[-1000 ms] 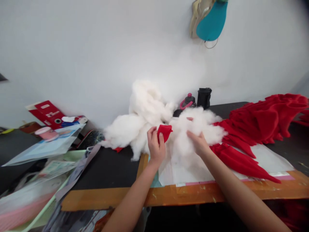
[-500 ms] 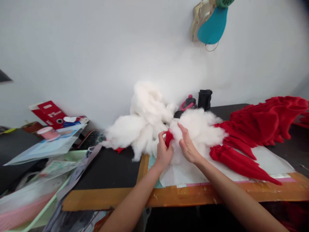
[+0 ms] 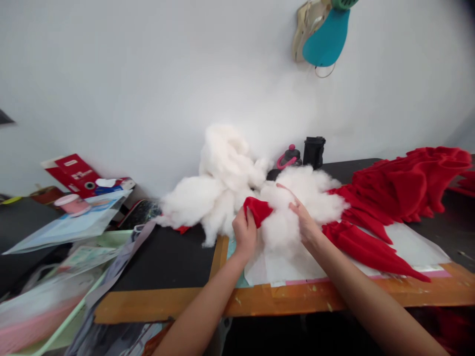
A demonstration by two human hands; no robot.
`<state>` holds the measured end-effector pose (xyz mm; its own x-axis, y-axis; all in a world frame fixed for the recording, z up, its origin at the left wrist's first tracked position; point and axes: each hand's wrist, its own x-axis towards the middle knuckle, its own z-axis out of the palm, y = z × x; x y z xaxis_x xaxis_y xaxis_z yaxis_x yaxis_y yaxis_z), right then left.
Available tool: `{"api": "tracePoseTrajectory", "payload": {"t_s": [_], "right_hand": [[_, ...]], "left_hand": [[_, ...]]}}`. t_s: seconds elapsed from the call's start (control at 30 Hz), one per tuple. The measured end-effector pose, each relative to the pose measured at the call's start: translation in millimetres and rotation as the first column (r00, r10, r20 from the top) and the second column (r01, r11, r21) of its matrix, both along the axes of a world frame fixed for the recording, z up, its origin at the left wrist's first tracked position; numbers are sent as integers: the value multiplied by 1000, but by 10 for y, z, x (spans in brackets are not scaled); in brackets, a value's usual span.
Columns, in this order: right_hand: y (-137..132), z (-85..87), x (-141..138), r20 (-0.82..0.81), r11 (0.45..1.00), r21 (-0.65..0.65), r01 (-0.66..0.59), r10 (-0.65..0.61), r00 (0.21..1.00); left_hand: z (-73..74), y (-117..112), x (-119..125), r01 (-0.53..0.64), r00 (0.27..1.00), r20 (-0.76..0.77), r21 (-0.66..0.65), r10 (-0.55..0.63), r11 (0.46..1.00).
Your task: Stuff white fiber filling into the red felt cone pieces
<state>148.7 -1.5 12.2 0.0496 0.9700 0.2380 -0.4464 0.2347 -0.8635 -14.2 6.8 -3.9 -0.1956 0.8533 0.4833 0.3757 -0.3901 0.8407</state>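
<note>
Hands together or apart?

Apart, though only narrowly, with stuffing between them. The left hand (image 3: 245, 232) is closed on a red fleece piece (image 3: 258, 208), and its tip points toward the right hand (image 3: 306, 222). That hand is open, fingers spread and sunk into a mound of white stuffing (image 3: 293, 217).

What makes for good handling here?

Probably a firm hold on the fleece and a light touch in the fluff — small pinches should part it cleanly, while a full fist would likely mat the fibres. Keeping the fleece close to the mound also means less stray fluff.

How does the piece look, and where is it?

Short, crumpled and tapered, held just above a paper sheet (image 3: 285, 271) on the bench (image 3: 166, 262) and right against the stuffing. Whether anything is inside it, I cannot tell. More red tapered pieces (image 3: 365, 249) lie on the paper to the right, plump and smooth, with a red heap (image 3: 404, 183) beyond them.
</note>
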Motion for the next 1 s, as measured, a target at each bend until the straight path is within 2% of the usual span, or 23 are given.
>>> {"api": "tracePoseTrajectory", "payload": {"t_s": [0.07, 0.13, 0.23, 0.3, 0.37, 0.5, 0.63, 0.67, 0.73, 0.8, 0.83, 0.93, 1.0], "right_hand": [[-8, -11, 63, -102, 990, -19, -137, 134, 986], [-11, -25, 106, -125, 964, -6, -265, 262, 957], [-7, -57, 101, -44, 935, -16, -354, 353, 935], [-3, -80, 66, 40, 924, -31, -380, 381, 924], [-1, -90, 33, 130, 910, -30, -414, 414, 901], [-2, -60, 7, 314, 889, -3, -458, 436, 843], [-4, -16, 47, 325, 924, 30, -381, 352, 878], [-9, -8, 66, 321, 912, 29, -408, 378, 868], [-27, 4, 102, 337, 851, 8, -524, 491, 803], [-45, 10, 118, 366, 790, -27, -613, 578, 729], [-50, 10, 115, 379, 783, -38, -621, 586, 716], [-38, 1, 78, 376, 844, -38, -535, 508, 775], [-9, -9, 53, 346, 893, -44, -447, 434, 832]], "left_hand": [[12, 28, -26, -111, 989, 98, 34, 107, 993], [7, 49, -41, -141, 978, 162, 64, 129, 988], [-27, 24, -13, 24, 985, 170, 82, -38, 996], [-50, -29, 30, 155, 976, 142, 71, -164, 985], [-63, -87, 70, 210, 971, 103, 66, -216, 976], [-73, -108, 95, 198, 977, 71, 51, -201, 979], [-64, -13, 59, 194, 970, 154, -39, -186, 980], [-56, 4, 48, 177, 973, 160, -64, -165, 982], [-36, 9, 33, 143, 983, 131, -88, -131, 986], [-19, -17, 30, 150, 986, 80, -66, -145, 986], [-15, -36, 33, 172, 984, 55, -47, -169, 984], [-25, -73, 50, 242, 970, -9, -8, -242, 970], [-38, -63, 52, 215, 976, -41, -22, -215, 976]]}}
